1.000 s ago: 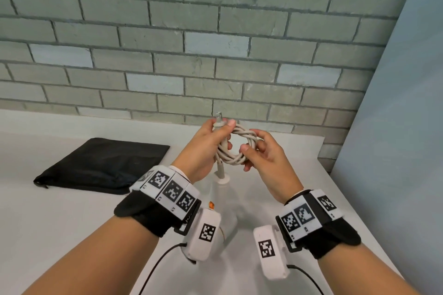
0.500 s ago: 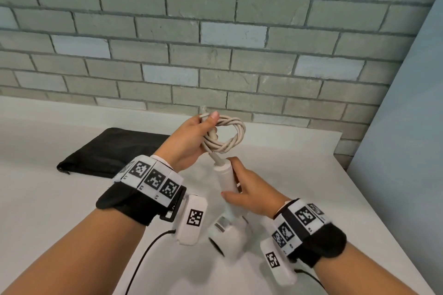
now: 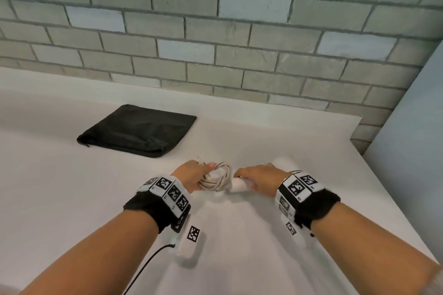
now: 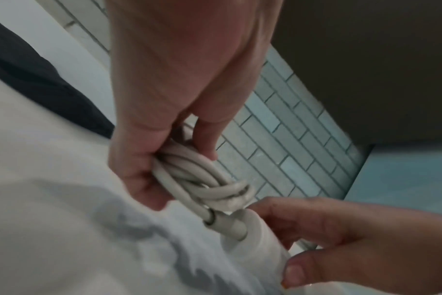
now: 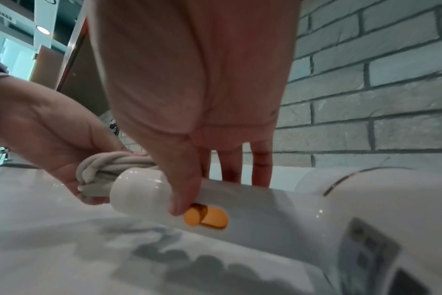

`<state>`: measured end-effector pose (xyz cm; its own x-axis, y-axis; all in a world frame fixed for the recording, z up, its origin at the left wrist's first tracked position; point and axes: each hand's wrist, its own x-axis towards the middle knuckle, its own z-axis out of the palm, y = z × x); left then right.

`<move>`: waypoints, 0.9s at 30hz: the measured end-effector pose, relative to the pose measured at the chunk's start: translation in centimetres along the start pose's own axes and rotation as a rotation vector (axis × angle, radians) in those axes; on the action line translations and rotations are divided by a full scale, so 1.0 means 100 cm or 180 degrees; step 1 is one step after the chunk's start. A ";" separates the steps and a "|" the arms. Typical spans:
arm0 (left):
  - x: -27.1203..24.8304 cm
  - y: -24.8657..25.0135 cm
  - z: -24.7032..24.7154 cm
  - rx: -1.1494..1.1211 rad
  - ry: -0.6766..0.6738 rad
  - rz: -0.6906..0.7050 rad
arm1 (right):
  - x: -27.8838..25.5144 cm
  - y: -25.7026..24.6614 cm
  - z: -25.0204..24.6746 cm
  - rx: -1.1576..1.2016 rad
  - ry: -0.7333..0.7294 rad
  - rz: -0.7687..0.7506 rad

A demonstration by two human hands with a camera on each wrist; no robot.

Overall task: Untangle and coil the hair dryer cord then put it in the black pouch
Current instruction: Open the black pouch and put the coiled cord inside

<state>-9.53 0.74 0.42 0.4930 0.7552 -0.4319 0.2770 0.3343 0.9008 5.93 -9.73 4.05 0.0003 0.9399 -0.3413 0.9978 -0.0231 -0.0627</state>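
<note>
Left hand (image 3: 191, 173) has its fingers curled round the coiled cord (image 3: 217, 176), thumb on top of the bundle; I see the loops bunched in the fist in the left wrist view (image 4: 189, 175). The coil sits low, at or just above the white bench (image 3: 72, 199); I can't tell whether it touches.

Right hand (image 3: 257, 178) grips the handle of the white hair dryer (image 3: 237, 185), thumb on the near side beside the orange switch (image 5: 206, 216), fingers wrapped over the far side. The dryer lies on its side on the bench, handle end pointing left toward the coil, body running right under the right hand. The cord enters the handle end just beside the coil.

Black pouch (image 3: 141, 130) lies flat on the bench, further back and to the left of both hands, well apart from them. Grey brick wall (image 3: 215, 31) behind the bench.
</note>
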 end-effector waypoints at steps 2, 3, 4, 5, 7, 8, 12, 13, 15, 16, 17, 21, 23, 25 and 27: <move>0.005 -0.009 -0.002 0.0695 0.0144 -0.0100 | 0.008 -0.002 0.007 -0.0131 -0.0099 -0.0024; 0.008 -0.013 -0.003 0.1035 0.0203 -0.0113 | 0.010 -0.003 0.010 -0.0203 -0.0122 -0.0032; 0.011 -0.015 -0.004 0.1277 0.0201 -0.0136 | 0.012 -0.004 0.011 -0.0260 -0.0141 -0.0031; 0.012 -0.015 -0.004 0.1431 0.0176 -0.0166 | 0.013 -0.004 0.012 -0.0289 -0.0155 -0.0039; 0.013 -0.012 -0.004 0.1891 0.0174 -0.0185 | 0.016 -0.005 0.013 -0.0288 -0.0179 -0.0046; 0.013 -0.009 -0.004 0.2244 0.0180 -0.0178 | 0.015 -0.005 0.012 -0.0270 -0.0197 -0.0044; 0.014 0.008 -0.021 0.3068 0.0285 -0.0114 | 0.016 -0.004 0.006 -0.0123 -0.0361 0.0048; 0.016 0.014 -0.032 0.3103 0.0271 -0.0175 | 0.016 -0.004 0.003 -0.0056 -0.0367 0.0071; 0.023 0.026 -0.056 0.3091 0.0373 -0.0264 | 0.014 -0.002 -0.006 0.0121 -0.0352 0.0128; 0.026 0.031 -0.068 0.3135 0.0498 -0.0205 | 0.013 -0.001 -0.011 0.0194 -0.0314 0.0144; 0.030 0.037 -0.078 0.3241 0.0708 -0.0052 | 0.012 -0.001 -0.017 0.0253 -0.0269 0.0146; 0.046 0.039 -0.114 0.3553 0.1393 0.0175 | 0.016 -0.007 -0.033 0.0456 -0.0187 0.0150; 0.053 0.028 -0.126 0.3487 0.1170 0.0028 | 0.021 -0.012 -0.037 0.0515 -0.0204 0.0135; 0.059 0.018 -0.128 0.3589 0.0963 -0.0024 | 0.027 -0.018 -0.039 0.0564 -0.0210 0.0100; 0.065 0.014 -0.127 0.3852 0.0900 0.0112 | 0.034 -0.022 -0.041 0.0581 -0.0205 0.0054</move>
<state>-16.40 13.31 -0.59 0.3623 0.8984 -0.2483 0.9234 -0.3096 0.2271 3.97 -5.12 6.90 0.0070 0.9152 -0.4028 0.9690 -0.1057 -0.2234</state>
